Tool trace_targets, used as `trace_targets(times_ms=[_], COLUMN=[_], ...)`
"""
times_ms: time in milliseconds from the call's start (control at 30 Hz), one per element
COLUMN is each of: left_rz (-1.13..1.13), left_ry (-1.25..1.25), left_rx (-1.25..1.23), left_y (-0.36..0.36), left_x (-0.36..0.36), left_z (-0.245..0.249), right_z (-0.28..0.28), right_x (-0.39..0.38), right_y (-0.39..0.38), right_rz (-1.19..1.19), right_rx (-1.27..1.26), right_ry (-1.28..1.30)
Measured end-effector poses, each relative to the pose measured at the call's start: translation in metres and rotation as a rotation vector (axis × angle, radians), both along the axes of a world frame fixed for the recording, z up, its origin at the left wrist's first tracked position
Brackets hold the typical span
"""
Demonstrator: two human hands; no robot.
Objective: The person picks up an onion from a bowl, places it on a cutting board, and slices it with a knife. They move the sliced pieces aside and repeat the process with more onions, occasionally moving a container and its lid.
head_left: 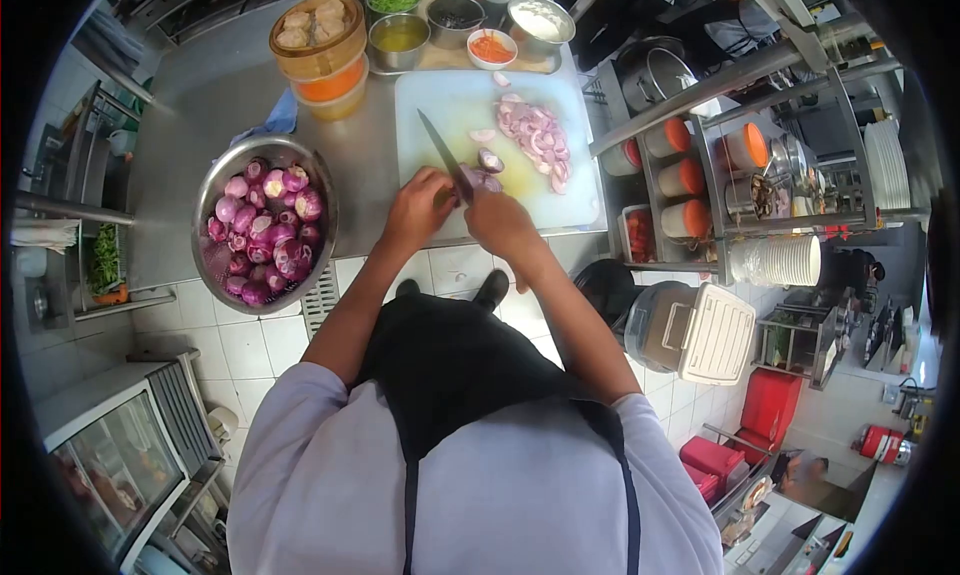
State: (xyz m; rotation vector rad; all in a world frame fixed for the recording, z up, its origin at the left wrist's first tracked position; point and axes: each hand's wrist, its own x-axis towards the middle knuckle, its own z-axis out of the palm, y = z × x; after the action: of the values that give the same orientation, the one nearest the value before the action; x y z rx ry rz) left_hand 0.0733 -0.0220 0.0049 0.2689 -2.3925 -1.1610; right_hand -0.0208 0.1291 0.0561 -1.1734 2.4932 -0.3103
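My right hand [497, 222] is wrapped round the handle of a kitchen knife [441, 147], whose blade points away and to the left over the white chopping board [420, 100]. Left of the blade, my left hand [421, 211] has its fingers curled together at the board's near edge; whatever they pinch is hidden. Just past my right hand lie a cut piece of red onion [490, 160] and some more onion partly behind the knife. A pile of sliced onion [535, 140] rests on the board's right side.
A steel colander [204, 245] of peeled red onions stands at the left. Behind the board are a bamboo steamer [318, 60] with dumplings, a bowl of shredded carrot [491, 48] and several steel containers. A metal rack [720, 175] with orange-lidded tubs is at the right.
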Motion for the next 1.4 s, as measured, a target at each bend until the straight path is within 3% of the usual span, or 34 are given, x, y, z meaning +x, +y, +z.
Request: trace_targets(times_ms=[167,400,567,800,967,1400], left_rz=[0.011,0.022,0.023,-0.003,0.009,0.023], left_ry=[0.011,0.022,0.031,0.009,0.003,-0.001], left_rx=[0.016,0.005,-0.013,0.009,-0.009,-0.016], left_y=[0.002,0.001,0.0,0.001,-0.001,0.0], left_x=[0.001,0.0,0.0,0.001,-0.001,-0.001], left_z=[0.004,0.002,-0.002,0.003,-0.006,-0.007], right_z=[0.027,0.018,-0.038,0.003,0.019,0.014], right_x=[0.018,0.03,0.034,0.008,0.017,0.027], right_y=[0.004,0.007,0.004,0.002,0.004,0.009], right_rz=[-0.071,-0.089,-0.134,-0.015,-0.077,-0.101], right_rx=[0.095,0.03,-0.052,-0.111,-0.022,-0.001], right_ry=[-0.075,-0.019,0.031,0.055,-0.052,-0.035])
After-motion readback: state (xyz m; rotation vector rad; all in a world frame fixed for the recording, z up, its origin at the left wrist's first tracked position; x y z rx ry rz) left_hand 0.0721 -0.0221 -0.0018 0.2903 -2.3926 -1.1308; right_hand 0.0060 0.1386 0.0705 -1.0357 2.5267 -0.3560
